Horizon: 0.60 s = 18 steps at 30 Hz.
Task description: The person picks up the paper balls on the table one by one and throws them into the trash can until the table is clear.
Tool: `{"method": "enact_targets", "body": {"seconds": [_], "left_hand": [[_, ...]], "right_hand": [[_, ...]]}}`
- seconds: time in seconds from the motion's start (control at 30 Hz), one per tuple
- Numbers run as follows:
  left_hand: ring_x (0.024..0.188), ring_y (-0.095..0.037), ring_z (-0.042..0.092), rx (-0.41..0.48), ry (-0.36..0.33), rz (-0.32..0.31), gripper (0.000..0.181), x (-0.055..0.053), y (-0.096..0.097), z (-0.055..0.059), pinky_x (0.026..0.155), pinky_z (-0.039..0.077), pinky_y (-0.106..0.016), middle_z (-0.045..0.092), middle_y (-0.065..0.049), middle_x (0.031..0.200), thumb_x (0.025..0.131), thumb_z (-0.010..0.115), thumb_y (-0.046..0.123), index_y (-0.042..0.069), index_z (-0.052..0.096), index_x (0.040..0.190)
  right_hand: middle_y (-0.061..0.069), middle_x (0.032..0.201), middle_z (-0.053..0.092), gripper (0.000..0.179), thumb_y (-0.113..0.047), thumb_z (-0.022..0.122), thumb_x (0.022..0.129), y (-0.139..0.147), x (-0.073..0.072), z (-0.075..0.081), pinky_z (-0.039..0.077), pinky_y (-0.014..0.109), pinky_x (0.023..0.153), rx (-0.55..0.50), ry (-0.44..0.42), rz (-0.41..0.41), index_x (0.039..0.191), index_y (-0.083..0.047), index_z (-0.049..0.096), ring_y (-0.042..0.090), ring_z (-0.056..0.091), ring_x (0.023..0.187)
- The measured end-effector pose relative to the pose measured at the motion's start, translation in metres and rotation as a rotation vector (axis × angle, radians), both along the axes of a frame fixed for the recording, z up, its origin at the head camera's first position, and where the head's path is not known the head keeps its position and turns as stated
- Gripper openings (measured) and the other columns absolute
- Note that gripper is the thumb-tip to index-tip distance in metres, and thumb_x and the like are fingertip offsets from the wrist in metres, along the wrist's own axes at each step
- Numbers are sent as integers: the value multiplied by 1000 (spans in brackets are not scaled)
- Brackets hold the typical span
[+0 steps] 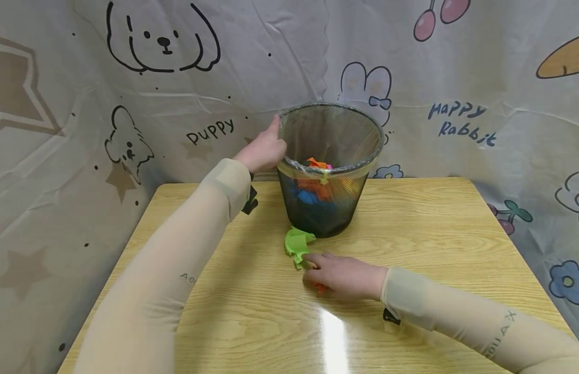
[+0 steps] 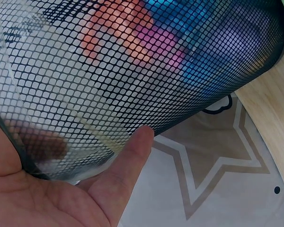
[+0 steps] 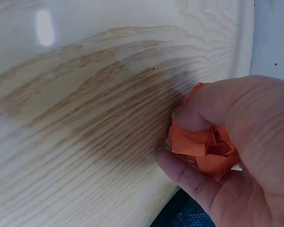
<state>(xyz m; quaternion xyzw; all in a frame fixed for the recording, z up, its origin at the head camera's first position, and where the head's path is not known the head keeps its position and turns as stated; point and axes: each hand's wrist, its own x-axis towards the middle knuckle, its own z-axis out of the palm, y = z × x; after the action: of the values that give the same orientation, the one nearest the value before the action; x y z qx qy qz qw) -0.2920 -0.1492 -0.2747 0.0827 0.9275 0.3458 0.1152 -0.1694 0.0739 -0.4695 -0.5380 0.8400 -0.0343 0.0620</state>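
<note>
A black mesh wastebasket (image 1: 326,208) with a clear liner stands at the back of the table, holding crumpled paper in orange, blue and pink. My left hand (image 1: 263,148) grips its left rim, with one finger along the outside of the mesh (image 2: 132,94) and others seen through it, inside the rim. In front of the basket, my right hand (image 1: 342,275) holds a crumpled orange paper ball (image 3: 206,149) between thumb and fingers, low over the tabletop. Just beyond those fingertips, a crumpled green paper (image 1: 297,244) lies near the basket's base.
The wooden table (image 1: 411,223) reaches back to a cloth (image 1: 270,62) printed with cartoon animals and words. Light glares off the tabletop in front of my right hand. Its right edge slopes down past my right sleeve (image 1: 476,317).
</note>
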Motion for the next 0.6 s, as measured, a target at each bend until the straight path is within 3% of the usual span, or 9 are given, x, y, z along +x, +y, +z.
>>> {"method": "enact_targets", "body": {"seconds": [0.2,0.37,0.43,0.6], "left_hand": [[45,-13,24,-1,7,1,75,0,0,-1,51,37,-31,3,-9,171,104,27,13,17,-23,160],[44,-12,24,0,11,-2,75,0,-2,-1,49,35,-30,4,-9,171,104,26,13,17,-23,160],[44,-12,24,-3,13,0,75,0,-2,-1,48,34,-30,11,-11,171,104,26,13,16,-23,160],[45,-12,24,3,11,-3,75,0,-1,-1,51,37,-31,9,-12,171,105,27,14,15,-22,161]], "right_hand": [[15,157,39,10,-19,65,102,3,1,1,54,41,97,1,6,1,112,-20,64,32,54,130],[12,155,46,4,-19,66,101,4,2,9,54,40,96,-22,28,16,100,-20,63,29,57,125],[10,150,52,6,-20,67,101,5,2,13,54,39,96,-32,43,30,107,-19,67,27,58,123],[-1,125,65,26,-13,71,97,6,3,25,53,34,90,-64,45,59,123,-18,69,18,59,106]]}}
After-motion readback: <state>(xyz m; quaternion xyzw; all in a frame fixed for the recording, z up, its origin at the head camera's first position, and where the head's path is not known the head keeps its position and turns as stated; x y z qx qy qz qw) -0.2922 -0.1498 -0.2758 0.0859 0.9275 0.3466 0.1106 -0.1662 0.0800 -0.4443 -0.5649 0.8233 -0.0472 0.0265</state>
